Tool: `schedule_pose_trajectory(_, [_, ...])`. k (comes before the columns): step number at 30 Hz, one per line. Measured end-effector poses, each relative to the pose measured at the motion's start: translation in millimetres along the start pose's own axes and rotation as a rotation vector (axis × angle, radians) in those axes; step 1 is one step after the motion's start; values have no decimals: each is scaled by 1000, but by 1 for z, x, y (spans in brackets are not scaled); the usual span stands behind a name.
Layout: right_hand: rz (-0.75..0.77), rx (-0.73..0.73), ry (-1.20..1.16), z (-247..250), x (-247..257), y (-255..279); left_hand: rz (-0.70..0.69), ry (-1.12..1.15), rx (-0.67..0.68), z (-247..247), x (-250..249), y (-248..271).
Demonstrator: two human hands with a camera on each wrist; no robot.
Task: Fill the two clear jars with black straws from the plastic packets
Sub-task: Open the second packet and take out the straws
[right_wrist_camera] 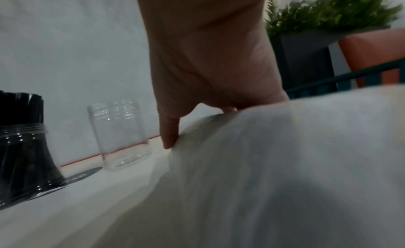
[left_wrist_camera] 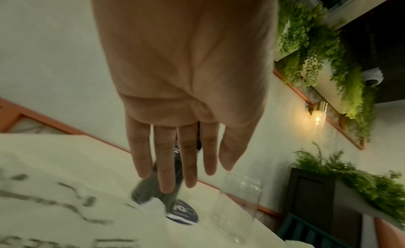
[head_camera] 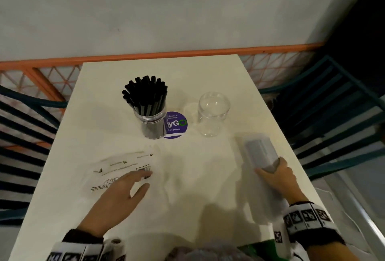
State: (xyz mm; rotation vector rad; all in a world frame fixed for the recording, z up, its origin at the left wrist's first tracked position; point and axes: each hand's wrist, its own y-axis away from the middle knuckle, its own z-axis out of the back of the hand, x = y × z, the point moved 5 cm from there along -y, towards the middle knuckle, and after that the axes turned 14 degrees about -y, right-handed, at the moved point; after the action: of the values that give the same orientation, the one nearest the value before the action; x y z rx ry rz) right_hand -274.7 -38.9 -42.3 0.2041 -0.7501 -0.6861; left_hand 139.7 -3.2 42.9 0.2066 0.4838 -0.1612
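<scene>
Gripping: the right hand (head_camera: 277,175) has its fingers curled round a pale packet (head_camera: 260,156), lifted and blurred; its contents cannot be made out.
Left hand (head_camera: 123,192): fingers straight and slightly spread, over a flat printed packet (head_camera: 116,169) on the table (head_camera: 187,77).
Filled jar (head_camera: 153,121): upright, packed with black straws (head_camera: 145,92).
Empty jar (head_camera: 212,115): upright, right of a purple sticker (head_camera: 177,125).

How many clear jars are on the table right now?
2: the straw-filled jar stands left of the purple sticker, the empty jar right of it. None looks hidden.
</scene>
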Motion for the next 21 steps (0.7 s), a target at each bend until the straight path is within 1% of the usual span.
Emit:
schedule_pose_trajectory(1, [7,32,-21,-2,-3,-5,-14,20,22,-9,-13,-8])
schedule_pose_trajectory(4, [119,149,25,-10,11,-7,-37,108,75,-35,-45,-31])
schedule_pose_trajectory(6, [263,263,87,-19,26,0,-31,163,107,-52,-62,-44])
schedule_pose_trajectory(8, [478,359,178,-32,44,15,14,223,91,-63,-71,-56])
schedule_pose_trajectory(9, [620,369,237,-38,52,22,63,261,62,-67,-74,-61])
schedule_pose_trajectory(11, [938,309,337,-44,65,41,203,353,34,-74,-74,-68])
schedule_pose_trajectory(13, [1160,242,409,-49,72,58,310,412,77,-81,-76,-72])
schedule_pose_trajectory(14, [1240,220,427,-52,74,63,329,421,102,-84,-78,-72])
schedule_pose_trajectory(15, [1288,213,427,-54,74,66,329,418,111,-85,-79,-72])
schedule_pose_trajectory(17, [1336,192,405,-52,73,64,302,412,62,-85,-80,-72])
schedule_pose_trajectory(19, [1335,169,393,-49,69,57,275,428,-4,-84,-77,-68])
schedule_pose_trajectory(21, [1310,198,392,-46,68,51,264,469,-52,-84,-73,-61])
